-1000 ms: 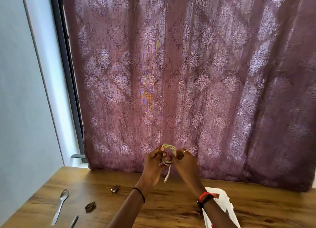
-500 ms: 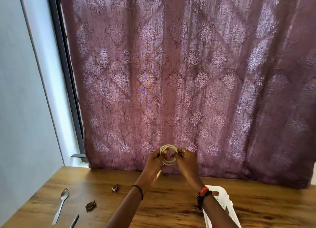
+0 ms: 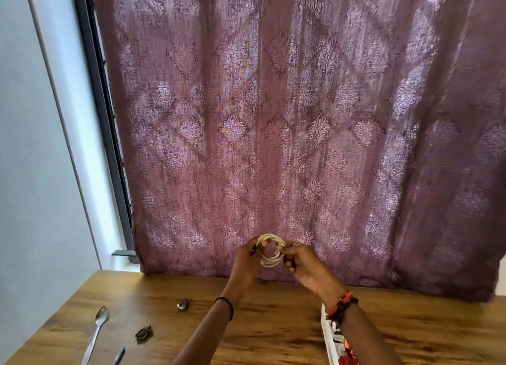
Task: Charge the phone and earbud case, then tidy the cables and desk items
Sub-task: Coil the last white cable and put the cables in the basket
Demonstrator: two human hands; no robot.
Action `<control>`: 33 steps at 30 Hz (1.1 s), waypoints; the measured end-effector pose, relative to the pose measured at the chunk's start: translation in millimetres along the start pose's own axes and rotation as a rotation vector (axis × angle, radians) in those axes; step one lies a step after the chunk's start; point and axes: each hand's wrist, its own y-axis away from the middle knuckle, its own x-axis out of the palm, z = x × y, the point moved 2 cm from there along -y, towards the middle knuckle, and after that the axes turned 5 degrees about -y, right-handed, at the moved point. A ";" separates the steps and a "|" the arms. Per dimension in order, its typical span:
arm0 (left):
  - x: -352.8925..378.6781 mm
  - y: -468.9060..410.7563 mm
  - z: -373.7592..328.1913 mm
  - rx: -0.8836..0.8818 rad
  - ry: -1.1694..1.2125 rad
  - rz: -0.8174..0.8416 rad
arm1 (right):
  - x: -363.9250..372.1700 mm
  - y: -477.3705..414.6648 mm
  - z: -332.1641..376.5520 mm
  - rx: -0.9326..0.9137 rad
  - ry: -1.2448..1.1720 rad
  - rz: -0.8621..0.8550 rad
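A white cable (image 3: pixel 269 249) is wound into a small round coil and held up above the wooden desk (image 3: pixel 273 326), in front of the purple curtain. My left hand (image 3: pixel 246 260) pinches the coil's left side. My right hand (image 3: pixel 306 266) grips its right side, fingers curled round the loops. No loose end of the cable shows. No phone or earbud case is in view.
A spoon (image 3: pixel 95 331), a dark pen tip (image 3: pixel 119 356), a small dark clip (image 3: pixel 143 334) and a small metal piece (image 3: pixel 183 304) lie on the desk's left part. A white object (image 3: pixel 331 337) sits under my right forearm. The curtain (image 3: pixel 301 131) hangs behind the desk.
The dangling cable end seen one second ago has been wound in and no longer hangs below the coil. Both hands stay on the coil, my right hand turned more palm-up.
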 end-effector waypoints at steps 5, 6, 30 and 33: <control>7.5 0.8 0.4 0.044 -0.006 -0.017 | -2.9 4.2 4.9 0.161 -0.065 0.054; 8.8 1.0 2.1 0.031 0.002 -0.019 | -2.7 4.5 6.2 0.158 -0.037 0.041; 2.7 -4.4 3.1 0.052 -0.076 -0.163 | 1.5 4.3 0.3 -0.432 0.448 -0.137; 1.7 -5.2 4.9 0.073 -0.138 -0.152 | -1.3 4.8 4.6 -0.493 0.582 -0.127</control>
